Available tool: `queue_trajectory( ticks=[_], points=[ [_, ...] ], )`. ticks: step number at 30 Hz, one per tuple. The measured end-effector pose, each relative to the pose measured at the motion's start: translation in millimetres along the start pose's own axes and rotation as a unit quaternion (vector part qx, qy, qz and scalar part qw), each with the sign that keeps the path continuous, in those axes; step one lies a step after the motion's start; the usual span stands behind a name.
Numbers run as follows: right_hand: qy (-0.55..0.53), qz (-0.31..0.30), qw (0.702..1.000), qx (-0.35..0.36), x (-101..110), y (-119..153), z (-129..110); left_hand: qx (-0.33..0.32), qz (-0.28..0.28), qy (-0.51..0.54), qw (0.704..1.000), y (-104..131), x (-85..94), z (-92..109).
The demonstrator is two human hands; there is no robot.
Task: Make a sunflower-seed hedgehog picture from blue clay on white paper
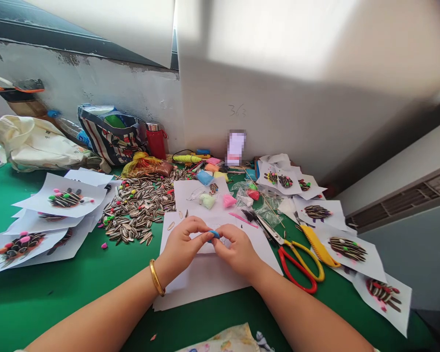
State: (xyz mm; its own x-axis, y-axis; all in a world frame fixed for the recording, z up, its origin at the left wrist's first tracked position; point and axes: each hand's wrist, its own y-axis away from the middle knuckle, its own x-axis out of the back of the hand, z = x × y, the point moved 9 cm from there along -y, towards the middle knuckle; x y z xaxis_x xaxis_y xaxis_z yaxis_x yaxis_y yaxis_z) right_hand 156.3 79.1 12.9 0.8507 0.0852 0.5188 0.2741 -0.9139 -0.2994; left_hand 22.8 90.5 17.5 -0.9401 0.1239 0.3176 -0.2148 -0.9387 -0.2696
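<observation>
Pale floral fabric [223, 341] pokes into the bottom edge of the frame, before a green tabletop [106, 293]. At center, a person's left hand [187, 240], a shiny gold-coloured bangle [156, 278] on its wrist, pinches a small, rounded lump of blue clay [215, 234] between thumb and fingers; the right hand [237, 250] grips the lump's other end with thumb and forefinger, over white paper sheets [205, 288]. Right of center, from where I stand, metal scissors [283, 241] with red and yellow handles lie near a long yellow plastic tool [317, 244]. White paper cards bearing seed-covered pictures [348, 248] line the right side; striped sunflower seeds [132, 210] heap left of center. Beyond the hands sits a pale green clay lump [207, 201]. Farther back, upper left, a red metal-topped bottle [156, 143] stands beside a striped fabric bag [113, 139].
</observation>
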Motion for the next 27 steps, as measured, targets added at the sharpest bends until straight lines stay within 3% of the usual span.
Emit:
queue_trajectory(
  ticks=[5,8,13,16,20,27],
  points=[
    [-0.081,-0.002,0.996,-0.024,2.4,-0.7,7.3,0.075,0.006,0.089,0.993,0.9,-1.2,-12.8],
    [-0.076,0.003,0.997,-0.022,3.4,-0.9,6.6,0.102,0.0,0.095,0.99,3.1,-3.5,-18.9],
    [-0.015,0.002,1.0,-0.007,2.2,0.1,0.4,0.029,-0.002,0.017,0.999,0.6,-1.6,-6.0],
    [-0.051,0.0,0.999,-0.019,2.0,0.2,3.1,0.036,0.02,0.039,0.998,-0.5,2.4,-6.9],
    [-0.095,-0.011,0.995,-0.021,0.2,-0.6,6.0,0.06,0.004,0.051,0.997,0.3,-0.7,-12.5],
    [0.004,-0.014,1.0,-0.014,-2.9,0.4,2.4,0.025,-0.021,0.007,0.999,0.9,-4.7,-6.9]
  ],
)
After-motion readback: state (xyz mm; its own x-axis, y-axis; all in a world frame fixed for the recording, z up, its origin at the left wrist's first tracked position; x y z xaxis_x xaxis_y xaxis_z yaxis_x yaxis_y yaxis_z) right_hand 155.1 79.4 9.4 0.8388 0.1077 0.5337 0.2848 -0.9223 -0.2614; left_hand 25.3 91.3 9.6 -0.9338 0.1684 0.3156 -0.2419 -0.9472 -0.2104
